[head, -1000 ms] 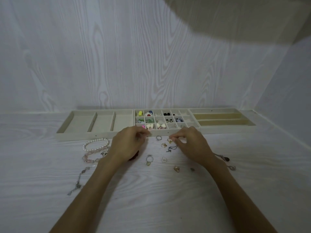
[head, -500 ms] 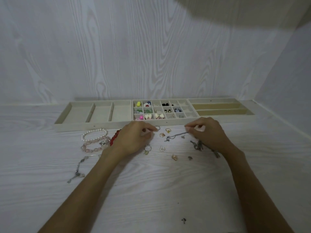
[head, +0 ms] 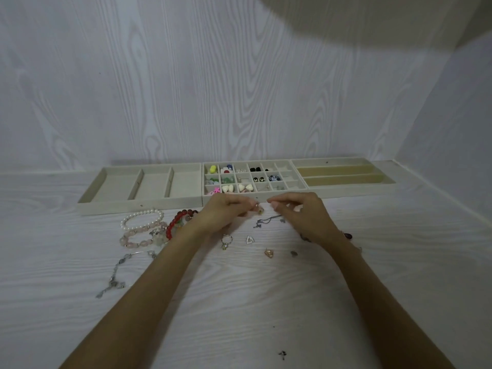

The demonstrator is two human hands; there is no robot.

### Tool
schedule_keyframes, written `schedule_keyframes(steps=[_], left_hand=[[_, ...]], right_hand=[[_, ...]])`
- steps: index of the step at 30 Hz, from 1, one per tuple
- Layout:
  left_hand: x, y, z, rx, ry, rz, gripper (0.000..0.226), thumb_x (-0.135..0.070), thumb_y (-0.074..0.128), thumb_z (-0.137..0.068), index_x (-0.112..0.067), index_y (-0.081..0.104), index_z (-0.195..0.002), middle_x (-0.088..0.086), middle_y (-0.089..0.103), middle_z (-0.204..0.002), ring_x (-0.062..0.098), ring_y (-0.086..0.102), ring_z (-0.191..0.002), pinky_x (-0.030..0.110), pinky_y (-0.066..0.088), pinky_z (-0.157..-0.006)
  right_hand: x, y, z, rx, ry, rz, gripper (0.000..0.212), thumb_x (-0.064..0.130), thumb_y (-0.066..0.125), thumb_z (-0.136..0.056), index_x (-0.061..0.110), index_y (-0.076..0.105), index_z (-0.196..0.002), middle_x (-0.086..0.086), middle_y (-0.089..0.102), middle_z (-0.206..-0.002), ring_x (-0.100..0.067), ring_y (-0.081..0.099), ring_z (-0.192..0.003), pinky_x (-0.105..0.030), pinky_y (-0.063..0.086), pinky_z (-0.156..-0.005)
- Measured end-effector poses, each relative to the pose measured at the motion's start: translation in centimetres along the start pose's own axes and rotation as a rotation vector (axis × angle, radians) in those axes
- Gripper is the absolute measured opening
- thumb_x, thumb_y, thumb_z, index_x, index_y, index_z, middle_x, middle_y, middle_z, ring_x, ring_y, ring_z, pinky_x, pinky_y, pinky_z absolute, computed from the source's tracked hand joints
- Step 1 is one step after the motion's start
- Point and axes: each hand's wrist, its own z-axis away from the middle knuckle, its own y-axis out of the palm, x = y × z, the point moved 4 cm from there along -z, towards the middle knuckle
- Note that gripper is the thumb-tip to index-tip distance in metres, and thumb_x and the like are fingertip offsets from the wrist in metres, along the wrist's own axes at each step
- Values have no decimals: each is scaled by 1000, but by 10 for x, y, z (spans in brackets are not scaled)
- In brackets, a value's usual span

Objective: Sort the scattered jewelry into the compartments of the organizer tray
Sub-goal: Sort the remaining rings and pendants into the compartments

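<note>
The beige organizer tray (head: 138, 206) lies along the wall; its middle grid (head: 286, 179) holds earrings and studs. My left hand (head: 223, 213) hovers just in front of the grid and pinches a small gold ring (head: 258, 209) at its fingertips. Close beside it, my right hand (head: 300, 215) has thumb and forefinger pinched, and a thin dark chain (head: 266, 221) runs from the table up to its curled fingers. Loose on the table below lie a stone ring (head: 226, 241), a triangular piece (head: 249, 239), a rose-gold ring (head: 269, 253) and a small grey piece (head: 293, 253).
Left of my arm lie a pearl bracelet (head: 141, 217), a red bead bracelet (head: 175, 222), a pink bead bracelet (head: 133, 239) and a silver chain bracelet (head: 117, 272). A dark red stone (head: 348, 236) sits behind my right wrist. A tiny dark bit (head: 282, 354) lies near the front.
My right hand swung out to the right dragging the thin chain, then came back toward the left hand. The left hand stayed near the grid's front edge.
</note>
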Motion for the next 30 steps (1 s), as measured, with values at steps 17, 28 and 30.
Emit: schedule_keyframes(steps=[17, 28, 30], left_hand=[[-17, 15, 14, 82, -243, 231, 26, -41, 61, -89, -21, 71, -102, -11, 73, -93, -2, 62, -77, 12, 40, -47], [-18, 14, 11, -5, -146, 97, 26, -34, 62, -90, -18, 72, -107, -8, 74, -97, -7, 59, -72, 9, 38, -50], [-21, 13, 10, -60, 13, -58, 24, -28, 58, -93, -12, 73, -103, -9, 72, -86, -9, 59, -63, 8, 40, -50]], right_hand=[[20, 4, 5, -104, -36, -377, 14, 13, 73, -79, 14, 75, -94, 5, 73, -89, -13, 67, -76, -14, 52, -69], [13, 11, 4, -219, -212, 17, 18, 21, 68, -85, 20, 73, -102, 5, 68, -83, -9, 60, -71, -15, 43, -59], [14, 13, 5, -215, -277, 138, 17, 20, 66, -87, 20, 73, -103, 6, 67, -83, -7, 57, -70, -17, 41, -60]])
